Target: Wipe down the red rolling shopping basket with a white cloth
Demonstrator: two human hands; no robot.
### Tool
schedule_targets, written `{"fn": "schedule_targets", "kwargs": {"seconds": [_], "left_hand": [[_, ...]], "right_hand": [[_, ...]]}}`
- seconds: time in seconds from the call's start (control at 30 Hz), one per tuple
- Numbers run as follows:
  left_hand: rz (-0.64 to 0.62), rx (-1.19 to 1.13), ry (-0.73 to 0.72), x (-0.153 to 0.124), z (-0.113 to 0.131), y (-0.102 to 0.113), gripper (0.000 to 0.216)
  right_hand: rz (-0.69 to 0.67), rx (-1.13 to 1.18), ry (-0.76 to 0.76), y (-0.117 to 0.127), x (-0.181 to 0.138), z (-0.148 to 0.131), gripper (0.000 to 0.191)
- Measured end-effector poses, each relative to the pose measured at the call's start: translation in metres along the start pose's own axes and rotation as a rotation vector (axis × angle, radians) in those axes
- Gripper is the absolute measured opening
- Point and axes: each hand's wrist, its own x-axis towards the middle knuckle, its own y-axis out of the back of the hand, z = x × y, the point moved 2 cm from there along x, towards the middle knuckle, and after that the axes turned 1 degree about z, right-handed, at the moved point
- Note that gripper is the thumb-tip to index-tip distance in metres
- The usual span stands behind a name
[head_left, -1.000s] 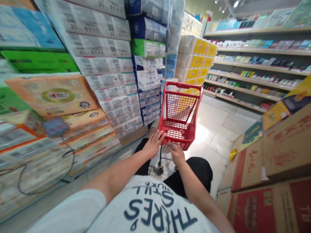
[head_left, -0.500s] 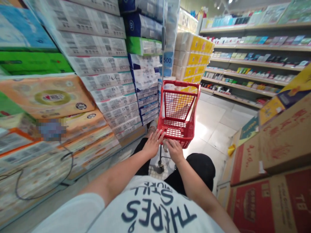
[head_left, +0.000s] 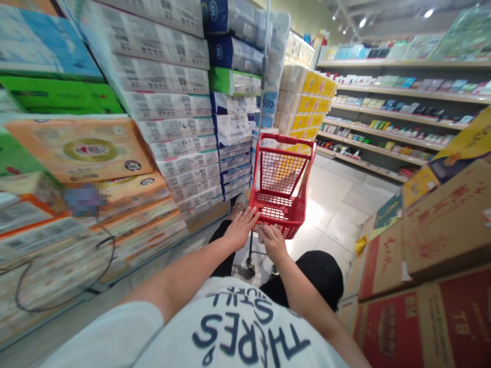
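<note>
A red shopping cart (head_left: 303, 204) with a plastic grid basket stands right in front of me. My left hand (head_left: 242, 227) rests on the basket's near left corner, its fingers stretched out. At the near rim, my right hand (head_left: 273, 241) has its fingers bent around a small, crumpled, pale cloth (head_left: 261, 234), which touches the red plastic. Much of the cloth is hidden by the fingers. Below the basket, the cart's wheels (head_left: 250, 267) show between my knees.
Stacked packs of paper goods (head_left: 172, 107) rise on the left, with orange packs (head_left: 111, 148) nearer me. Cardboard boxes (head_left: 452, 220) stand close on the right. Stocked shelves (head_left: 395, 92) line the back. A dark cable (head_left: 49, 309) hangs at lower left. Tiled floor (head_left: 326, 214) runs beside the cart.
My view has tilted up slightly, so the surroundings sit a little lower. My right hand has shifted slightly along the rim, and more of the pale cloth shows. The left hand stays put.
</note>
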Motion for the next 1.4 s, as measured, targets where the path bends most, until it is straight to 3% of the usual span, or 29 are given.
{"fn": "schedule_targets", "kwargs": {"seconds": [0.23, 0.4, 0.53, 0.97, 1.13, 1.3, 1.4], "left_hand": [[0.029, 0.016, -0.01, 0.001, -0.001, -0.004, 0.085], [0.032, 0.024, -0.064, 0.001, -0.001, -0.002, 0.084], [0.052, 0.02, -0.077, 0.0, -0.002, -0.002, 0.081], [0.094, 0.028, -0.048, 0.003, 0.0, -0.005, 0.061], [0.101, 0.035, -0.045, 0.002, 0.001, -0.006, 0.064], [0.11, 0.026, -0.039, 0.002, 0.001, -0.006, 0.064], [0.112, 0.027, -0.042, 0.002, 0.001, -0.005, 0.064]], "right_hand": [[0.108, -0.087, -0.047, 0.006, 0.009, -0.007, 0.026], [0.011, 0.018, -0.038, 0.0, 0.013, -0.006, 0.028], [0.09, 0.049, -0.022, 0.0, 0.013, -0.003, 0.034], [0.095, 0.01, -0.011, 0.001, 0.013, -0.007, 0.033], [-0.013, -0.024, -0.043, 0.005, 0.014, -0.005, 0.027], [0.064, -0.078, -0.081, 0.005, 0.012, -0.005, 0.028], [-0.028, -0.02, -0.006, 0.002, 0.012, -0.007, 0.024]]}}
